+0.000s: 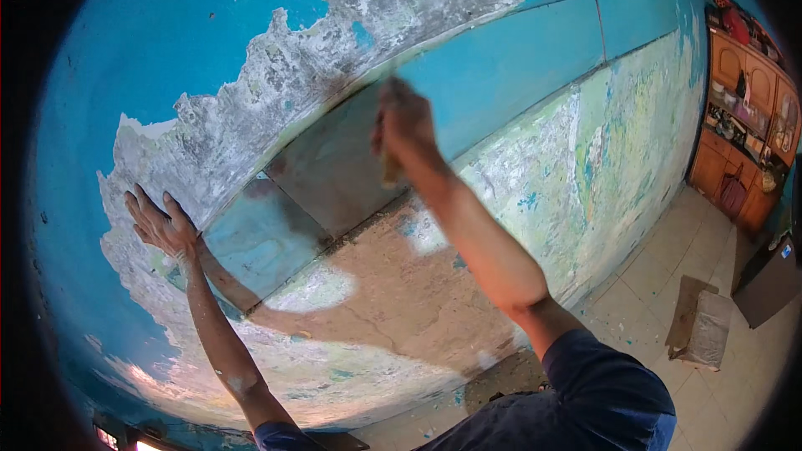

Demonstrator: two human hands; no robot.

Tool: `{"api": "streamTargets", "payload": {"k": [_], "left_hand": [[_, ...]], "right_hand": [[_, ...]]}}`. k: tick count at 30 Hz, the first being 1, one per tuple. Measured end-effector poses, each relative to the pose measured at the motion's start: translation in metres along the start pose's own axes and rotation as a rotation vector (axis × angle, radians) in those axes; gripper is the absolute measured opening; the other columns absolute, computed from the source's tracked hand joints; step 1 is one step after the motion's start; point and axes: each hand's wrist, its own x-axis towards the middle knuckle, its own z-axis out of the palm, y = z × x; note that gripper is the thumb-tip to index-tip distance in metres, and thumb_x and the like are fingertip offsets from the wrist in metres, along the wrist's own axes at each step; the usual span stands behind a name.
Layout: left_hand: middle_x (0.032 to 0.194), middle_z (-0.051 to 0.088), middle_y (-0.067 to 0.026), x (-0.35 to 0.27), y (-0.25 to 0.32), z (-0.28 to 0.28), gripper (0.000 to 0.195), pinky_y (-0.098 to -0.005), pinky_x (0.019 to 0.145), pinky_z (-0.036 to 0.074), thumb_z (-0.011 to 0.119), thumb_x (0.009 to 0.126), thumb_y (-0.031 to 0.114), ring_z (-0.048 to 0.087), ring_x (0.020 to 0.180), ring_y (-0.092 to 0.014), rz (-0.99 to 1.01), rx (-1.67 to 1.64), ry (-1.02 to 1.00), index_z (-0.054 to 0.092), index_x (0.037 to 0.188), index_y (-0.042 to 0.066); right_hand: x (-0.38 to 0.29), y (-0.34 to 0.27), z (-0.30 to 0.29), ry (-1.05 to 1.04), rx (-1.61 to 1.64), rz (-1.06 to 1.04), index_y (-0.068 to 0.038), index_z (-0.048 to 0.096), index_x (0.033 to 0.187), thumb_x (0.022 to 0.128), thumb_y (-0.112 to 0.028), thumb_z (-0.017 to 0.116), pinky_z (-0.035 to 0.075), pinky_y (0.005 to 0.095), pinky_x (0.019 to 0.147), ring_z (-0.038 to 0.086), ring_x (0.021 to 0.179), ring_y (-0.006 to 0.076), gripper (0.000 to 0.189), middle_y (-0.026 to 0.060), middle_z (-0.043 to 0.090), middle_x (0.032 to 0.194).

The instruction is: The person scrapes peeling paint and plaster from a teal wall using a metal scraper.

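Observation:
My right hand (407,119) is raised at a band of blue-painted panels (510,53) on the wall. It is closed around a hand tool (391,174) with a yellowish handle end sticking out below the fist. Motion blur hides the tool's working end near the band's upper edge. With fingers spread, my left hand (164,225) rests against a bare plaster patch (207,150), just left of the band's lower end, and holds nothing. Around these patches the wall keeps bright blue paint (156,44). Below the band, the scraped wall (545,175) shows white, pale green and blue remnants.
A wooden cabinet (730,153) with items on its shelves stands at the far right. Flattened cardboard (705,332) lies on the tiled floor (633,300) beside a dark box-like object (765,282). Paint flakes dot the floor along the wall. My shadow covers part of the wall.

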Motion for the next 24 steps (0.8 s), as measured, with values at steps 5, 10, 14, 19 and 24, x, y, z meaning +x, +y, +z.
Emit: {"api": "streamTargets", "payload": {"k": [5,10,14,19,24], "left_hand": [[0.156,0.033,-0.0117,-0.003,-0.007,0.002,0.058,-0.0556,0.115,0.015,0.046,0.098,0.044,0.026,0.146,-0.029,0.016,-0.015,0.013,0.041,0.148,0.015],[0.157,0.032,-0.0119,0.002,0.001,0.002,0.060,-0.0544,0.115,0.014,0.046,0.097,0.043,0.025,0.147,-0.030,0.038,-0.044,-0.004,0.040,0.149,0.014],[0.157,0.032,-0.0118,0.001,0.003,-0.002,0.061,-0.0539,0.115,0.014,0.047,0.097,0.044,0.025,0.146,-0.030,0.045,-0.047,0.013,0.040,0.148,0.013],[0.155,0.035,-0.0125,-0.002,-0.004,0.004,0.059,-0.0549,0.114,0.018,0.046,0.098,0.044,0.029,0.145,-0.031,0.028,-0.014,0.012,0.041,0.148,0.013],[0.154,0.036,-0.0125,-0.002,-0.012,0.007,0.059,-0.0544,0.113,0.022,0.042,0.099,0.047,0.034,0.142,-0.032,0.114,0.016,0.040,0.041,0.148,0.014]], "right_hand": [[-0.027,0.008,-0.005,-0.655,-0.249,0.216,-0.002,0.064,0.119,0.097,-0.019,0.052,0.044,0.0308,0.042,0.052,0.047,0.0138,0.030,0.0053,0.056,0.064],[0.053,-0.024,-0.069,-0.728,-0.453,-0.080,-0.004,0.065,0.122,0.091,-0.019,0.066,0.041,0.0268,0.042,0.050,0.049,0.0093,0.035,0.0025,0.057,0.065],[0.066,-0.091,-0.131,-0.396,-0.403,0.023,0.000,0.066,0.118,0.094,-0.021,0.064,0.037,0.0252,0.040,0.046,0.046,0.0079,0.033,-0.0012,0.052,0.060],[0.043,-0.056,-0.104,-0.352,-0.384,-0.090,-0.004,0.068,0.116,0.094,-0.020,0.064,0.037,0.0256,0.041,0.047,0.048,0.0092,0.028,0.0018,0.054,0.063],[0.050,-0.050,-0.069,-0.629,-0.581,0.019,-0.003,0.071,0.112,0.089,-0.020,0.071,0.040,0.0257,0.043,0.051,0.053,0.0080,0.029,0.0014,0.059,0.066]]}}
